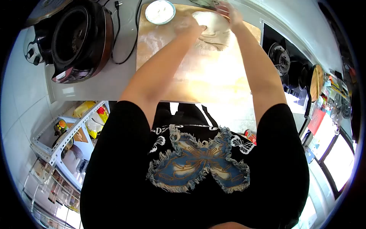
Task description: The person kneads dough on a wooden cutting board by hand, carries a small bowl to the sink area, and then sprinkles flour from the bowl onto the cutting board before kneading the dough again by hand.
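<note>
A pale cloth (pixel 215 41) lies bunched at the far side of a floured wooden board (pixel 213 76), with a round whitish shape (pixel 209 21) on or under it; which, I cannot tell. At its left edge is my left hand (pixel 188 26), blurred, its fingertips touching it. My right hand (pixel 230 14), also blurred, is at the upper right edge of the round shape; what it holds, if anything, is unclear. A bowl of white powder (pixel 160 12) stands at the board's far left corner.
A black electric pan (pixel 72 36) with a cable (pixel 119 34) stands left of the board. A gas stove (pixel 280 57) is to the right. Below the counter at left is a white shelf rack (pixel 61 149) with packages. A greenish cloth (pixel 206 3) lies at the far edge.
</note>
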A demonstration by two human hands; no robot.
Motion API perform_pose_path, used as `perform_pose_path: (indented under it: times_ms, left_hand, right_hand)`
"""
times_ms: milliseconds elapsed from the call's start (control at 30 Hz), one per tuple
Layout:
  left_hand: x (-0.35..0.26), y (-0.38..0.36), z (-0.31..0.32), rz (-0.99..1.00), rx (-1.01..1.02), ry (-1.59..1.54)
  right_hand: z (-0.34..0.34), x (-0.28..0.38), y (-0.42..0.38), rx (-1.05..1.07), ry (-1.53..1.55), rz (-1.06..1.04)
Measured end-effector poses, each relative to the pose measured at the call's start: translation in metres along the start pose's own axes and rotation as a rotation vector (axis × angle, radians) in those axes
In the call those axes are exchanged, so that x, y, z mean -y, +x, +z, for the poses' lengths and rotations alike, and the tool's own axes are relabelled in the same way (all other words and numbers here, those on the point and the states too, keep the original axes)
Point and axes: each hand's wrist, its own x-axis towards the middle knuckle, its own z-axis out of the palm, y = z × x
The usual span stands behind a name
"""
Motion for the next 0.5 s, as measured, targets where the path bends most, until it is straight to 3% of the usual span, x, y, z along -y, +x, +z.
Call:
perform_pose_path:
  times_ms: [33,100,133,167,233,300,333,367,433,467,500]
  left_hand:
    - [0.008,-0.006,0.011,0.013,-0.009,0.001]
    - [0.029,-0.02,0.049,-0.035,-0.235,-0.161]
    - [0.043,-0.023,0.068,-0.025,-0.234,-0.162]
    - [0.056,-0.022,0.085,-0.072,-0.253,-0.194]
    - [0.077,-0.021,0.07,-0.117,-0.277,-0.226]
    - [0.099,-0.019,0.017,-0.038,0.276,-0.293]
    - [0.109,-0.001,0.024,0.205,0.135,-0.192]
    - [0.097,-0.015,0.008,0.21,0.137,-0.192]
    - [0.048,-0.061,-0.038,0.322,0.019,0.39]
    - [0.037,-0.066,-0.028,0.347,0.006,0.455]
    - [0.033,-0.076,-0.012,0.411,-0.04,0.484]
  right_hand:
    - [-0.015,0.006,-0.023,-0.035,0.009,-0.027]
    - [-0.025,0.003,-0.073,0.051,-0.153,0.215]
    - [-0.007,-0.017,-0.105,0.149,0.051,-0.022]
    - [0.007,-0.025,-0.12,-0.037,-0.126,0.062]
    - [0.027,-0.067,-0.145,-0.149,0.002,-0.083]
    - [0.059,-0.11,-0.175,-0.391,-0.161,0.005]
    - [0.071,-0.103,-0.196,-0.387,-0.01,0.148]
    - [0.078,-0.095,-0.213,-0.379,0.139,0.292]
    - [0.063,-0.104,-0.196,-0.328,0.119,0.216]
    - [0.057,-0.109,-0.193,-0.275,0.1,0.147]
    - [0.056,-0.082,-0.195,-0.369,0.072,0.124]
